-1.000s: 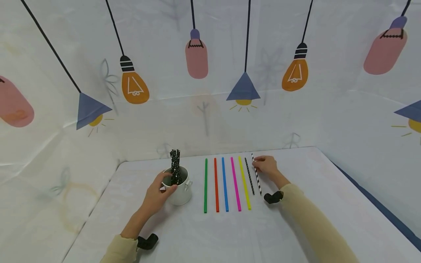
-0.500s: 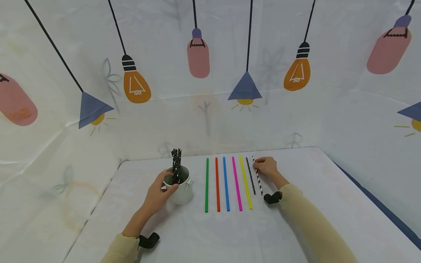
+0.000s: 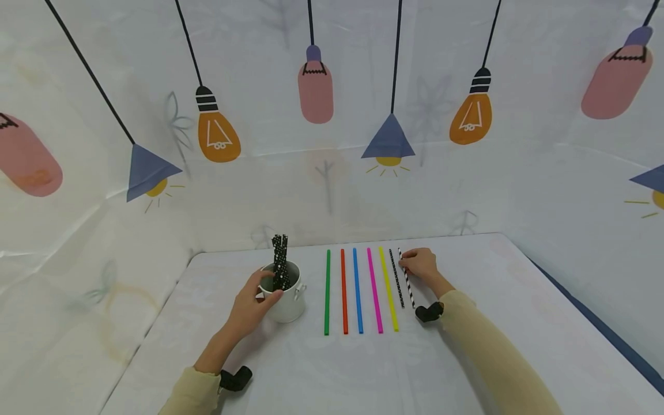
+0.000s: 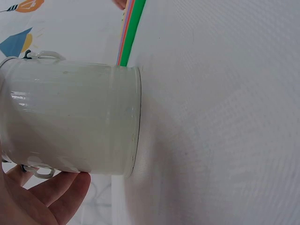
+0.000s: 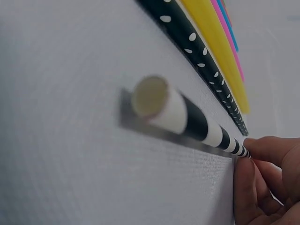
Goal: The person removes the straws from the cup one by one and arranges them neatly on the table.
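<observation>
My left hand (image 3: 251,305) holds a small white metal bucket (image 3: 285,309) at its rim, thumb in front and fingers at the far side. A bundle of black straws with white dots (image 3: 280,262) stands upright in the bucket. On the right, my right hand (image 3: 421,263) pinches a black-and-white striped straw (image 5: 201,122) near its far end. That straw's near end looks slightly raised off the table in the right wrist view, with a shadow beneath. Beside it on the left lies a single black dotted straw (image 3: 396,278).
Green (image 3: 327,294), red (image 3: 344,294), blue (image 3: 358,291), pink (image 3: 376,294) and yellow (image 3: 389,294) straws lie in a spaced row between bucket and dotted straw. The white table (image 3: 311,374) meets a lamp-printed sheet (image 3: 332,190) at its back edge.
The striped straw's far end has come slightly nearer, level with the row's far ends, in my right hand's pinch. My left hand stays on the bucket. The head view has shifted slightly.
</observation>
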The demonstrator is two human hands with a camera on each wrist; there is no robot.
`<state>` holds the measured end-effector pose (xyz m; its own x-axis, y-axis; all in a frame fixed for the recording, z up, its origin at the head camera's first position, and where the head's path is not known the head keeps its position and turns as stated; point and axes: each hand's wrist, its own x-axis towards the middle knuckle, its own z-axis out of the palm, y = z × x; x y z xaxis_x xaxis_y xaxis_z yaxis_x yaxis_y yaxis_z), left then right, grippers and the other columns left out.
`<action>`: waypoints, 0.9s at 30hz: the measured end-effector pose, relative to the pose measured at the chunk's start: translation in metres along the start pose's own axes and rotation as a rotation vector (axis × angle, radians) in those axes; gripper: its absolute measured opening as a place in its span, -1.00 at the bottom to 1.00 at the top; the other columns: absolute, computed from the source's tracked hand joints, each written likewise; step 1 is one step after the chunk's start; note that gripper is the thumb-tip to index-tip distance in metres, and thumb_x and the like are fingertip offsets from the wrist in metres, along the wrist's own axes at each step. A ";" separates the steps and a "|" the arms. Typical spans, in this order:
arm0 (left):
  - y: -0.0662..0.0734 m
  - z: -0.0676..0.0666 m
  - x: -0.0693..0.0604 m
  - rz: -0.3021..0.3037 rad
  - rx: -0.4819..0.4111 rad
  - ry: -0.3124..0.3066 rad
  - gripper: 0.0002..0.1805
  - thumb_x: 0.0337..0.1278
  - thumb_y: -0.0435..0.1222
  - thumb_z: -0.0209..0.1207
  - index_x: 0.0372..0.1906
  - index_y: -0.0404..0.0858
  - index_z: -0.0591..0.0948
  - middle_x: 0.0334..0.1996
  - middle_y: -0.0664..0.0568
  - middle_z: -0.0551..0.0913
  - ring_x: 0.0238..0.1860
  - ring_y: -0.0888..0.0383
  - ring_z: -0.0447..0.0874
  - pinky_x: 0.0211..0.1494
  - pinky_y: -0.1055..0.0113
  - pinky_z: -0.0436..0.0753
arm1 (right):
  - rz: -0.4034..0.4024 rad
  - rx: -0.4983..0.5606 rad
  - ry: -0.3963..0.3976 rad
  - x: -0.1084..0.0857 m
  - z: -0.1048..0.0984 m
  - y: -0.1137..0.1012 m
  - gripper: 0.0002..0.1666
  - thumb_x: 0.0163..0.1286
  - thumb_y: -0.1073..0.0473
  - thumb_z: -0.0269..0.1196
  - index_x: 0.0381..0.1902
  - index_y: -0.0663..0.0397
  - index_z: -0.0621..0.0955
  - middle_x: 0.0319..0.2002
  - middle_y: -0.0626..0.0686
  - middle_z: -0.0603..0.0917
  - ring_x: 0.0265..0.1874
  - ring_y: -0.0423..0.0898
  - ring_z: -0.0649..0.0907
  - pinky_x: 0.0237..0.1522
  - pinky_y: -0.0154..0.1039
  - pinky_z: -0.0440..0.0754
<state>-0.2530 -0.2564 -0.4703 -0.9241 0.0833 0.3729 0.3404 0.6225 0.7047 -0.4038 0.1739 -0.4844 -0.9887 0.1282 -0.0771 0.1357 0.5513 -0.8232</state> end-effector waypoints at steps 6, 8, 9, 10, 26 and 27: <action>0.001 0.000 0.000 0.004 -0.003 -0.001 -0.46 0.23 -0.01 0.25 0.23 -0.08 0.40 0.41 -0.21 0.23 0.05 -0.16 0.55 -0.04 0.01 0.63 | -0.004 -0.005 -0.009 -0.001 -0.002 -0.001 -0.61 0.26 0.16 0.36 -0.02 0.28 0.64 -0.24 0.18 0.66 -0.45 -0.10 0.60 -0.44 -0.31 0.58; 0.002 0.000 0.000 0.004 -0.002 -0.001 -0.46 0.24 0.00 0.24 0.23 -0.08 0.40 0.41 -0.21 0.24 0.05 -0.16 0.55 -0.04 0.01 0.63 | -0.007 -0.001 -0.008 -0.002 -0.003 -0.002 -0.61 0.25 0.17 0.37 -0.03 0.29 0.64 -0.26 0.17 0.67 -0.46 -0.10 0.60 -0.44 -0.31 0.58; 0.002 0.000 0.000 0.004 -0.002 0.000 -0.46 0.24 0.00 0.24 0.23 -0.08 0.41 0.40 -0.21 0.24 0.05 -0.15 0.55 -0.04 0.01 0.63 | -0.009 0.001 -0.007 -0.003 -0.003 -0.002 -0.61 0.24 0.17 0.37 -0.03 0.29 0.64 -0.27 0.17 0.67 -0.47 -0.11 0.60 -0.44 -0.31 0.58; 0.002 0.000 -0.001 0.004 -0.002 0.001 -0.46 0.24 0.00 0.24 0.23 -0.08 0.41 0.40 -0.21 0.24 0.04 -0.15 0.55 -0.04 0.01 0.63 | -0.012 0.003 -0.006 -0.003 -0.002 -0.002 -0.61 0.23 0.17 0.37 -0.04 0.29 0.65 -0.27 0.17 0.67 -0.48 -0.11 0.60 -0.45 -0.31 0.58; 0.003 -0.001 -0.001 0.010 0.005 0.005 -0.47 0.23 0.01 0.24 0.21 -0.09 0.42 0.39 -0.18 0.27 0.00 -0.14 0.56 -0.05 0.03 0.63 | -0.038 0.000 0.012 -0.001 0.002 0.002 -0.62 0.22 0.18 0.37 -0.05 0.30 0.65 -0.31 0.14 0.68 -0.56 -0.15 0.59 -0.50 -0.32 0.55; 0.003 -0.001 -0.001 0.010 0.005 0.005 -0.47 0.23 0.01 0.24 0.21 -0.09 0.42 0.39 -0.18 0.27 -0.01 -0.13 0.57 -0.05 0.03 0.64 | -0.035 -0.001 0.012 -0.001 0.001 0.001 -0.62 0.22 0.18 0.37 -0.05 0.30 0.65 -0.31 0.14 0.68 -0.57 -0.15 0.58 -0.50 -0.32 0.54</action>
<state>-0.2506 -0.2551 -0.4680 -0.9198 0.0858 0.3829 0.3489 0.6252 0.6982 -0.4026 0.1734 -0.4862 -0.9921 0.1185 -0.0413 0.1008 0.5565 -0.8247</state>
